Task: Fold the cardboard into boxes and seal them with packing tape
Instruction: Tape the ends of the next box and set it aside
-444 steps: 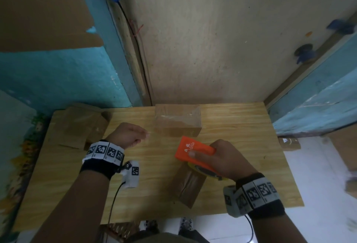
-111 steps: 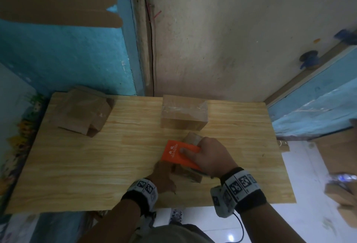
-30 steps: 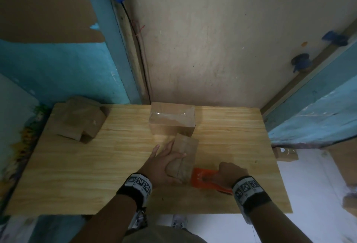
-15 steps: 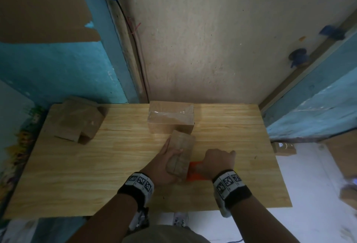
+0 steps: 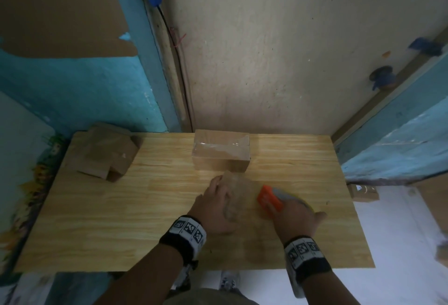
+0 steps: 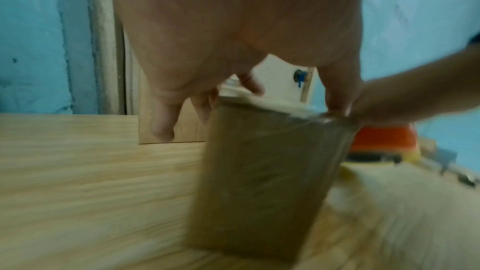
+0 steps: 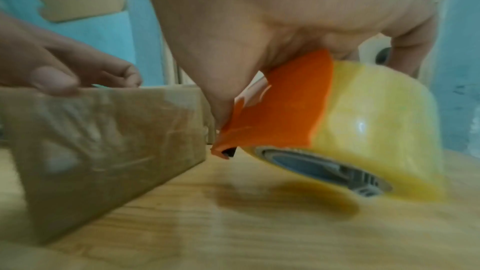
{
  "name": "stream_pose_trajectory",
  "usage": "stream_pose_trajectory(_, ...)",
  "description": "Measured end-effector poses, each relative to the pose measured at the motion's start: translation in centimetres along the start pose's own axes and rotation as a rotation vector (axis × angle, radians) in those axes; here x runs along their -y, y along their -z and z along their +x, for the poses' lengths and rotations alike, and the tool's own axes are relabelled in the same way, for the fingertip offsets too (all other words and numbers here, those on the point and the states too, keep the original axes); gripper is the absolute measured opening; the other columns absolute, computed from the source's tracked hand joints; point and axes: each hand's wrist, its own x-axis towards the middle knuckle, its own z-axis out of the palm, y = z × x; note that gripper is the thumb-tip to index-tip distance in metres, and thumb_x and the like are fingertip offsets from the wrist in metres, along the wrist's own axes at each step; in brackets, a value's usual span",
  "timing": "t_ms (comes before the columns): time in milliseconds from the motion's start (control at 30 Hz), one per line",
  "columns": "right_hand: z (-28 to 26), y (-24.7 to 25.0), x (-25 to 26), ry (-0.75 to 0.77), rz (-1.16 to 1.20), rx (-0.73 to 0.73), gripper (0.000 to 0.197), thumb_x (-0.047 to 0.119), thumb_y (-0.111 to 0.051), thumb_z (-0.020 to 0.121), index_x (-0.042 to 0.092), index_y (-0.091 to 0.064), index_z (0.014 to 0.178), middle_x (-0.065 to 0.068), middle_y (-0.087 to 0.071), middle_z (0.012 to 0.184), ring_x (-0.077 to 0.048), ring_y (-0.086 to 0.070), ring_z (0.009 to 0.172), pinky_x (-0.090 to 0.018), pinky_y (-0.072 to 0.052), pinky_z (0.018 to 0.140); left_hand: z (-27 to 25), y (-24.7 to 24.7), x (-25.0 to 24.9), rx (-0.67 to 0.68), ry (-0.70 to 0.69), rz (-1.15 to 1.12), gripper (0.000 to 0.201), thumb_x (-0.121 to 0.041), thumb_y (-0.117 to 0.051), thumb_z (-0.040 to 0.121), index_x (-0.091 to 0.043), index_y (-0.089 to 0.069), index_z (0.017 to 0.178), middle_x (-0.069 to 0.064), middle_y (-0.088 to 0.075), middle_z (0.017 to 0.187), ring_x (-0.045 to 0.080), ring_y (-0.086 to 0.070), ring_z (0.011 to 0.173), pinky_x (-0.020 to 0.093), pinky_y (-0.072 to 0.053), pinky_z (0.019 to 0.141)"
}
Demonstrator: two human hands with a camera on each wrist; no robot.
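Observation:
A small brown cardboard box (image 5: 238, 198), wrapped in clear tape, stands on the wooden table (image 5: 121, 207) and looks blurred. My left hand (image 5: 213, 205) grips it from the left, fingers curled over its top edge (image 6: 249, 83). In the left wrist view the box (image 6: 267, 182) leans a little. My right hand (image 5: 295, 215) holds an orange tape dispenser (image 5: 269, 199) just right of the box. In the right wrist view the dispenser (image 7: 280, 110) carries a yellowish tape roll (image 7: 376, 130), tilted just above the table, with its orange tip close to the box (image 7: 103, 141).
A taped box (image 5: 220, 153) stands at the table's back edge, right behind the small one. Flattened cardboard pieces (image 5: 104, 151) lie at the back left corner. A wall rises directly behind the table. More cardboard (image 5: 363, 192) sits on the floor to the right.
My right hand has drawn the dispenser out from the box's near right side, and its orange end now shows. The left hand keeps hold of the box, which has shifted slightly.

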Motion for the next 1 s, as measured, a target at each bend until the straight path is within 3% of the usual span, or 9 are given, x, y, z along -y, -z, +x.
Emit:
stream_pose_trajectory(167,1.1,-0.8,-1.2,0.018,0.094,0.092,0.052,0.075,-0.041,0.097,0.031,-0.068,0.098,0.009,-0.067,0.076,-0.016,-0.067,0.077,-0.060,-0.031,0.115,-0.3,-0.1,0.5,0.061,-0.113,0.397,0.075,-0.030,-0.082,0.068,-0.026,-0.029,0.122,-0.004,0.004,0.167,0.035,0.017,0.156,0.063,0.011,0.122)
stream_pose_trajectory(367,0.8,-2.2,-0.4,0.025,0.067,0.026,0.049,0.067,-0.058,0.086,0.026,-0.068,0.109,0.003,-0.073,0.098,-0.022,-0.071,0.097,-0.054,-0.048,0.104,-0.3,0.0,3.1,-0.017,-0.138,0.345,0.125,-0.013,-0.085,0.067,-0.029,-0.001,0.158,0.004,0.002,0.169,0.027,-0.015,0.154,0.044,-0.013,0.128)
stream_pose_trajectory(500,-0.2,-1.2,0.2,-0.042,-0.048,0.001,0.058,0.060,-0.059,0.088,0.013,-0.063,0.123,-0.007,-0.069,0.118,-0.028,-0.067,0.112,-0.050,-0.053,0.099,-0.3,0.2,4.1,-0.105,-0.028,0.462,0.107,-0.036,-0.079,0.074,-0.015,-0.014,0.156,0.008,-0.028,0.157,0.027,-0.031,0.145,0.041,-0.012,0.128)
stream_pose_trajectory(567,-0.9,-0.5,0.7,-0.033,-0.074,-0.068,0.053,0.059,-0.055,0.090,0.014,-0.059,0.118,-0.011,-0.065,0.116,-0.032,-0.061,0.110,-0.049,-0.051,0.095,-0.1,0.1,4.1,-0.094,-0.006,0.489,0.099,-0.038,-0.080,0.072,-0.012,-0.026,0.151,0.006,-0.039,0.147,0.025,-0.041,0.133,0.039,-0.025,0.123)
stream_pose_trajectory(633,-1.6,0.3,1.6,0.067,-0.009,-0.163,0.050,0.058,-0.051,0.093,0.015,-0.057,0.119,-0.013,-0.062,0.117,-0.036,-0.057,0.114,-0.052,-0.048,0.096,0.2,0.1,4.1,-0.062,-0.023,0.482,0.096,-0.036,-0.082,0.070,-0.014,-0.030,0.148,0.005,-0.042,0.141,0.024,-0.045,0.126,0.037,-0.034,0.116)
stream_pose_trajectory(700,-2.2,0.7,2.4,0.302,0.120,-0.191,0.064,0.056,-0.051,0.094,0.014,-0.048,0.143,-0.014,-0.055,0.139,-0.036,-0.050,0.131,-0.056,-0.045,0.107,0.5,0.2,4.3,-0.055,-0.049,0.483,0.097,-0.035,-0.083,0.068,-0.015,-0.030,0.147,0.004,-0.042,0.139,0.023,-0.046,0.123,0.036,-0.038,0.112)
stream_pose_trajectory(867,-3.3,2.6,5.5,0.881,0.179,0.120,0.119,0.066,-0.068,0.085,0.020,0.003,0.169,-0.002,0.000,0.178,-0.023,-0.010,0.162,-0.053,-0.015,0.131,0.7,0.5,5.5,-0.044,-0.141,0.467,0.103,-0.043,-0.083,0.064,-0.019,-0.030,0.149,0.001,-0.041,0.140,0.022,-0.046,0.124,0.035,-0.041,0.110)
stream_pose_trajectory(933,-3.0,2.1,6.9,0.904,0.066,0.137,0.125,0.055,-0.076,0.085,0.018,0.008,0.169,-0.005,-0.007,0.177,-0.024,-0.010,0.163,-0.049,-0.014,0.131,0.6,0.3,6.0,-0.042,-0.161,0.450,0.106,-0.050,-0.079,0.065,-0.018,-0.028,0.151,0.001,-0.039,0.146,0.022,-0.044,0.130,0.036,-0.038,0.115)
stream_pose_trajectory(1000,-2.3,1.5,7.6,0.875,0.061,0.145,0.118,0.045,-0.081,0.082,0.015,-0.007,0.169,-0.005,-0.029,0.168,-0.026,-0.028,0.156,-0.044,-0.026,0.129,0.5,0.0,6.5,-0.046,-0.162,0.412,0.108,-0.054,-0.075,0.067,-0.015,-0.025,0.155,0.002,-0.035,0.153,0.023,-0.041,0.137,0.036,-0.034,0.119)
